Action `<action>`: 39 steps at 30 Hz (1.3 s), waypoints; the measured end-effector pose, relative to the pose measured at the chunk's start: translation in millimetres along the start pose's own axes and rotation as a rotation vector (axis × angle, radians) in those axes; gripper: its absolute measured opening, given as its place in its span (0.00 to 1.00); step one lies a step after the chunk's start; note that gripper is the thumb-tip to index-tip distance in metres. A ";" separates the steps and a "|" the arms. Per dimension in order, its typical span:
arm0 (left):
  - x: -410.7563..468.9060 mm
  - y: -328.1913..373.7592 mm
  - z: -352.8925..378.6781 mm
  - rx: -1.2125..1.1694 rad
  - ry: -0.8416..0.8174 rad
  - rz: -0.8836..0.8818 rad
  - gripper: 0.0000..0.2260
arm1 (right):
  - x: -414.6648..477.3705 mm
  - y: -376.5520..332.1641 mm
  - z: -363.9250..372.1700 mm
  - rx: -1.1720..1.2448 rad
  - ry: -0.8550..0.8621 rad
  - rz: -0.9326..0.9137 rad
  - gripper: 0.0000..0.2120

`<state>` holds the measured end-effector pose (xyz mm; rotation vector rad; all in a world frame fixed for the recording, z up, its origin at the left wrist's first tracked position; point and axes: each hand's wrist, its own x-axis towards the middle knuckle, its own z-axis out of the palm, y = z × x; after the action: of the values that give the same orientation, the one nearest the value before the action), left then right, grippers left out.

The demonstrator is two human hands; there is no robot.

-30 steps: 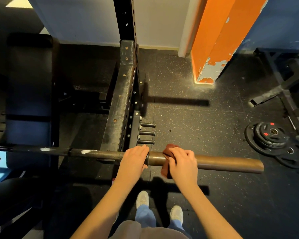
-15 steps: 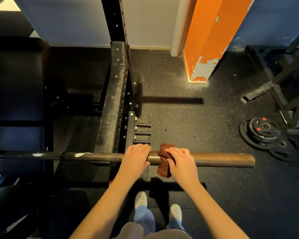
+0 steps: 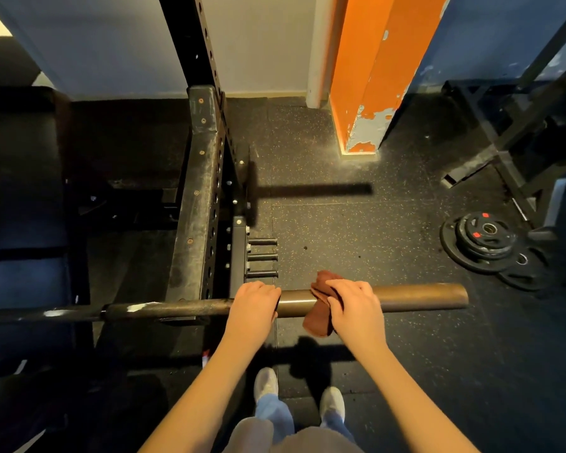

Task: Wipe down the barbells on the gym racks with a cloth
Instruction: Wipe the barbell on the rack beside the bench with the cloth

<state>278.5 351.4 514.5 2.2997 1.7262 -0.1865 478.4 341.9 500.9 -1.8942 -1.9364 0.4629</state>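
Dim, warm light. Hard bar shadows fall on the floor (image 3: pixel 356 223). Left side near black. Wide-angle edges bend.

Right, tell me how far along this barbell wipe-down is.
Done: nothing plainly finished. In hand: the right hand grips the brown cloth around the barbell sleeve near its inner end, while the left hand holds the bar beside it. Left: the sleeve's outer stretch, and the dark shaft by the rack, which shows white smudges.
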 end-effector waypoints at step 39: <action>30.4 56.6 9.9 -0.197 -0.026 0.054 0.22 | -8.2 32.4 -9.8 -0.161 0.250 0.028 0.14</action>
<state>341.8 361.8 504.5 2.1884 1.5911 -0.0336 511.5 334.4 493.2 -1.9726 -1.8310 0.0730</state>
